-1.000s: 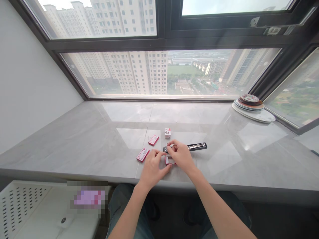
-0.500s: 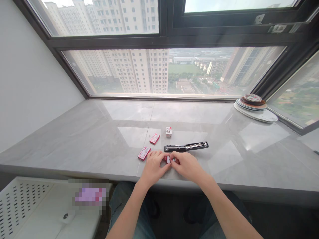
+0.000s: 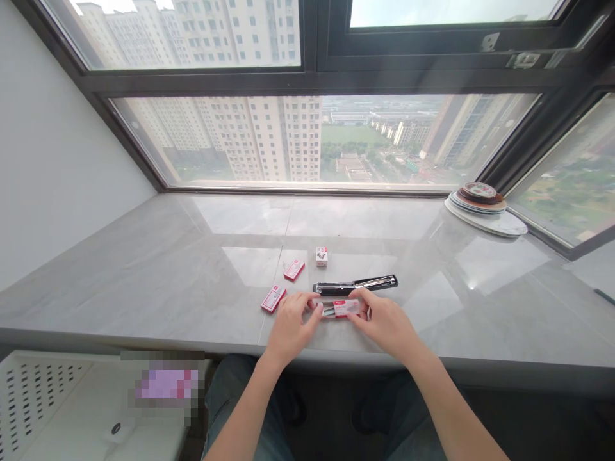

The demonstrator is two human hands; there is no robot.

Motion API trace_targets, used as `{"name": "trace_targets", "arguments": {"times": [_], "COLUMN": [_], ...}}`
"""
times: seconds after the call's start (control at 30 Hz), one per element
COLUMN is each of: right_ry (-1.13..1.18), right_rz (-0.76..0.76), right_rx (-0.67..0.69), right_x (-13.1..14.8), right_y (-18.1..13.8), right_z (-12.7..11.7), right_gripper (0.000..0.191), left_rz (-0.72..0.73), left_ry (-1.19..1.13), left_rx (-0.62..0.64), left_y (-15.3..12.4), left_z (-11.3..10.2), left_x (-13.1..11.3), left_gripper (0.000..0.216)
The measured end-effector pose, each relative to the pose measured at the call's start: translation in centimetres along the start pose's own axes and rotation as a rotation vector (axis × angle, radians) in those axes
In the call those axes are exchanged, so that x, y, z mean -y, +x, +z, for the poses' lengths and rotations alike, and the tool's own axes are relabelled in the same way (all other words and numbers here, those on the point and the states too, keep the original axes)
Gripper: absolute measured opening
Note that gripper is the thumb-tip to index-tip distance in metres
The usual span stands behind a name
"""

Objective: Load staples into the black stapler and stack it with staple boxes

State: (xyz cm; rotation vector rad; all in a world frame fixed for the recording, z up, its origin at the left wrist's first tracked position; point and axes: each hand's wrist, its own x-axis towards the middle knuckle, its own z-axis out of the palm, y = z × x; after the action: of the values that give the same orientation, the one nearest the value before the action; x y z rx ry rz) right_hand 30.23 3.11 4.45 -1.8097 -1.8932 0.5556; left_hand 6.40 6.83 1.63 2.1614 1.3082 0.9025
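Between my two hands is a small pink-and-white staple box, slid partly open over the counter's front part. My left hand pinches the left end of its inner tray, where grey staples show. The outer sleeve's right end is gripped by my right hand, thumb below and fingers above. Just beyond the fingers lies a black stapler, opened out flat with its metal channel showing. Two red-and-white flat boxes, one nearer and one farther, rest to the left. A small white cube-shaped box stands behind the stapler.
The grey marble-look counter runs below a large window. A stack of plates stands at the back right corner. Below the counter's left front edge is a white perforated surface with a blurred purple item.
My hands have moved apart, the right one to the right. The staple box, mostly hidden between the fingers before, now shows its sleeve drawn away from the tray.
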Motion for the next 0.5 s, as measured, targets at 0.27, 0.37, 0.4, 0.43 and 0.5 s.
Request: {"name": "trace_targets", "arguments": {"times": [0.27,0.37,0.4,0.43,0.5], "right_ry": [0.14,0.152,0.157,0.173,0.246], "right_rz": [-0.027,-0.052,-0.058,-0.058,-0.02], "right_rx": [0.058,0.065,0.059,0.052,0.051], "right_x": [-0.8,0.2,0.5,0.6,0.2], "right_y": [-0.1,0.0,0.0,-0.1,-0.3], "right_z": [1.5,2.5,2.8,2.9,2.9], "right_gripper": [0.028,0.028,0.029,0.031,0.033], "left_rz": [-0.063,-0.062,-0.056,-0.047,-0.019], "left_ry": [-0.049,-0.063,-0.063,-0.054,-0.001], "left_rx": [-0.055,-0.038,-0.032,-0.03,-0.041], "left_y": [-0.1,-0.2,-0.2,-0.2,-0.3], "left_z": [0.8,0.5,0.4,0.4,0.3], "left_x": [0.8,0.6,0.4,0.2,-0.4], "left_gripper": [0.022,0.021,0.022,0.024,0.027]}}
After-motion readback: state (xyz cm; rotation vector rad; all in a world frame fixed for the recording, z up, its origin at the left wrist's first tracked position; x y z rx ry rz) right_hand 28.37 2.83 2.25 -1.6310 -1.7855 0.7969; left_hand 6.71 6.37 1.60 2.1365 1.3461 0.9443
